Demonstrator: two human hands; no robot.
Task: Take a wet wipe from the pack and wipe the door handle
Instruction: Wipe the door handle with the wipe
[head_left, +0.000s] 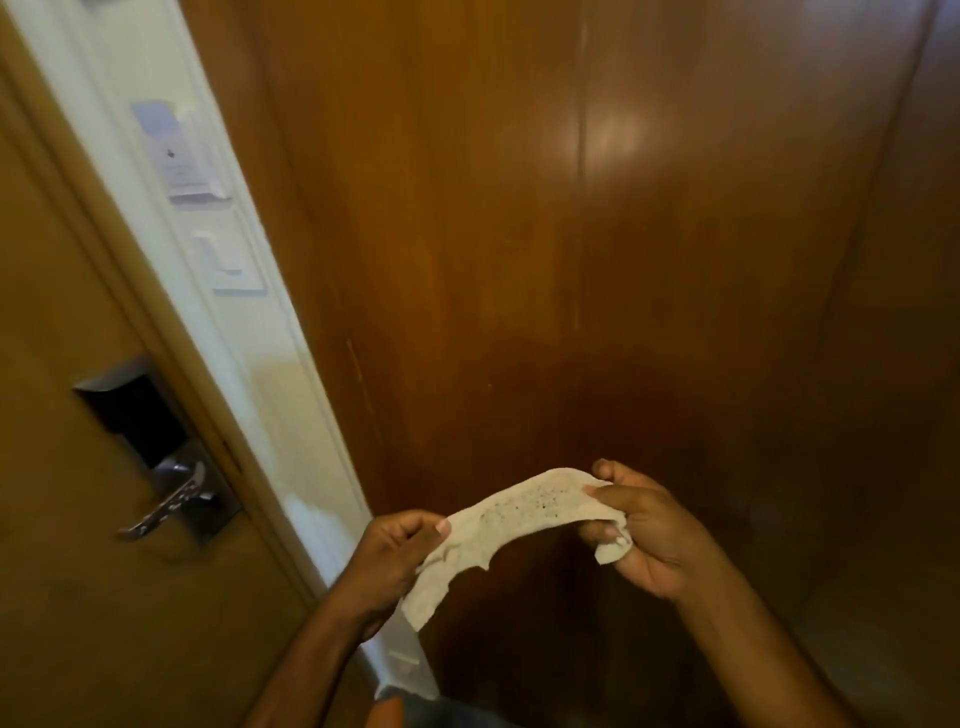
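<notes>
A white wet wipe (511, 517) is stretched between both hands, with dark specks on its upper face. My left hand (395, 556) pinches its lower left end and my right hand (641, 525) grips its bunched right end. The metal lever door handle (169, 501) sits on a lock plate (150, 431) on the brown door (78, 571) at the left, well apart from the wipe. No wipe pack is in view.
A white wall strip (249, 364) with a card holder (174, 150) and a light switch (228, 254) runs between the door and dark wooden panels (571, 260) ahead and to the right.
</notes>
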